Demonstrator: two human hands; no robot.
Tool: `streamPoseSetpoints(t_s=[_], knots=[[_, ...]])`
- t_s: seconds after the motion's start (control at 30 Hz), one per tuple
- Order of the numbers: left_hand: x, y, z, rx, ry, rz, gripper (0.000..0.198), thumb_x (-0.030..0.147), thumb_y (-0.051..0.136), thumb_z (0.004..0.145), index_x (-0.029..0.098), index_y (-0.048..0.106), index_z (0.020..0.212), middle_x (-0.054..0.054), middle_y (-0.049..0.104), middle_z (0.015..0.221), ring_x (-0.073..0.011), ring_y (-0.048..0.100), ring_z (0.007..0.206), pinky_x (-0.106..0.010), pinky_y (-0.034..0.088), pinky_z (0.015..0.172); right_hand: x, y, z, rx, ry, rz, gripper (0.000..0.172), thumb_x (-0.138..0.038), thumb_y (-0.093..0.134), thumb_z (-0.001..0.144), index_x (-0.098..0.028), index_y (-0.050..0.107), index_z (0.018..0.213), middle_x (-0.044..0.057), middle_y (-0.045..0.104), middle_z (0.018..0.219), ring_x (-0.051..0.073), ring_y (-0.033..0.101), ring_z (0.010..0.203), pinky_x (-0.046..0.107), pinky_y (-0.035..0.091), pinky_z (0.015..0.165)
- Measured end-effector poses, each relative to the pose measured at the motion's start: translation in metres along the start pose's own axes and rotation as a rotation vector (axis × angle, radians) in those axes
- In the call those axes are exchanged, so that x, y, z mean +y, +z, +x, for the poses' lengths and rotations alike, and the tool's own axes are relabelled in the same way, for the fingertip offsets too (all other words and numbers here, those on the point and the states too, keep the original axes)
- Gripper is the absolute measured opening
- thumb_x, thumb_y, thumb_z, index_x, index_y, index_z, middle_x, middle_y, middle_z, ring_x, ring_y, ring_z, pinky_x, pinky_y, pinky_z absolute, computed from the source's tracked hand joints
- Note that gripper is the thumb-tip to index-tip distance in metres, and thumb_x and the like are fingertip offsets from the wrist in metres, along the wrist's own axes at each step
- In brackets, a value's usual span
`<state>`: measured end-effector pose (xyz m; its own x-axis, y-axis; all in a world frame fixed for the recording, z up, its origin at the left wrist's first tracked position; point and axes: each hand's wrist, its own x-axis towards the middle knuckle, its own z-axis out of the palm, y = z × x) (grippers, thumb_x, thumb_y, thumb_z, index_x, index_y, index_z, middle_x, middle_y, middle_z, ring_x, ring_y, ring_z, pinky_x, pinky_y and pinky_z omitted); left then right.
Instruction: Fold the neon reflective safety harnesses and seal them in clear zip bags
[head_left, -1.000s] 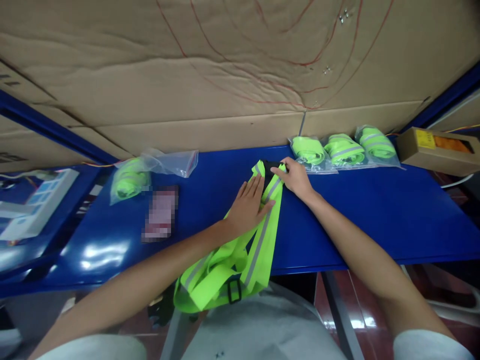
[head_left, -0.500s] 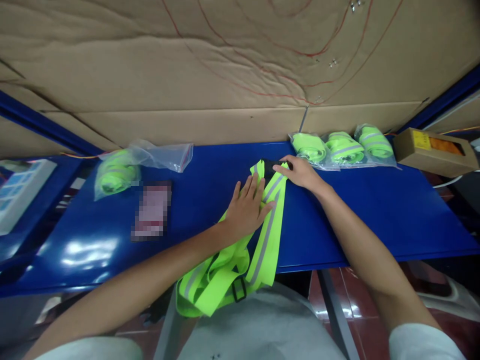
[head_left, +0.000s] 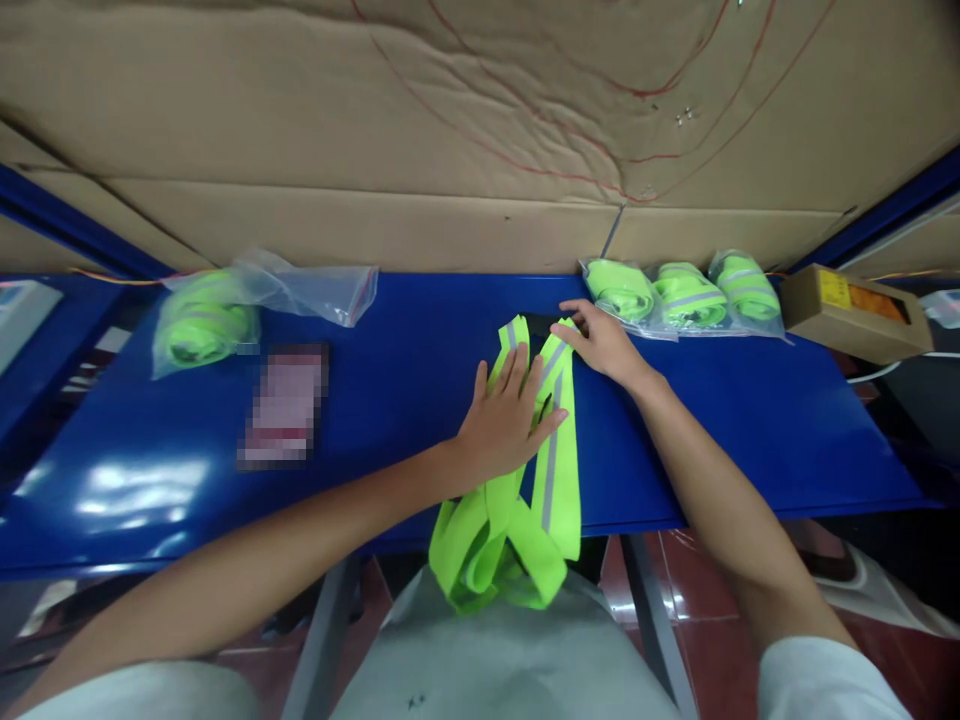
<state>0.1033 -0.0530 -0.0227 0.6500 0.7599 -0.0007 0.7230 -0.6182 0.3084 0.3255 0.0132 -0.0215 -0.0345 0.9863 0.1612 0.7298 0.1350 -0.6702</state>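
Observation:
A neon yellow-green reflective belt with a silver stripe lies over the front part of the blue table. Its loose loops hang over the edge against my clothing. My left hand rests flat on the bands, fingers spread. At the belt's far end, beside a black section, is my right hand. Its fingers are apart, with the tip of one digit touching the folded corner of the belt. The part of the belt beneath my left palm is hidden.
Bagged rolled belts stand at the back right, beside a cardboard box. Another bagged roll with a clear plastic bag lies at the back left, near a blurred-out rectangular object. A cardboard panel backs the blue table.
The hanging loops have swung to the right and drawn in closer, and the black buckle no longer shows. My left hand has slid slightly right. My right fingers have loosened from the black section.

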Motion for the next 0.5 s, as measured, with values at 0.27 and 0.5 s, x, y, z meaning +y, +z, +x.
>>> streamPoseSetpoints(t_s=[0.27, 0.5], knots=[[-0.01, 0.005, 0.0, 0.058, -0.007, 0.021, 0.066, 0.044, 0.016, 0.108, 0.006, 0.024, 0.162, -0.017, 0.01, 0.172, -0.0291, 0.01, 0.161, -0.059, 0.014, 0.129, -0.055, -0.018, -0.124, -0.096, -0.199, -0.385, 0.038, -0.038, 0.037, 0.107, -0.026, 0.066, 0.127, 0.012, 0.069, 0.129, 0.033, 0.063, 0.121, 0.052, 0.048, 0.101], [-0.004, 0.005, 0.007, 0.049, 0.007, -0.122, 0.066, 0.041, 0.018, 0.108, 0.001, 0.025, 0.16, -0.019, 0.007, 0.172, -0.0283, 0.005, 0.161, -0.055, 0.008, 0.131, -0.067, 0.032, -0.166, -0.084, -0.159, -0.548, 0.053, -0.038, 0.037, 0.107, -0.017, 0.046, 0.155, 0.012, 0.049, 0.157, 0.032, 0.039, 0.149, 0.055, 0.027, 0.125]])
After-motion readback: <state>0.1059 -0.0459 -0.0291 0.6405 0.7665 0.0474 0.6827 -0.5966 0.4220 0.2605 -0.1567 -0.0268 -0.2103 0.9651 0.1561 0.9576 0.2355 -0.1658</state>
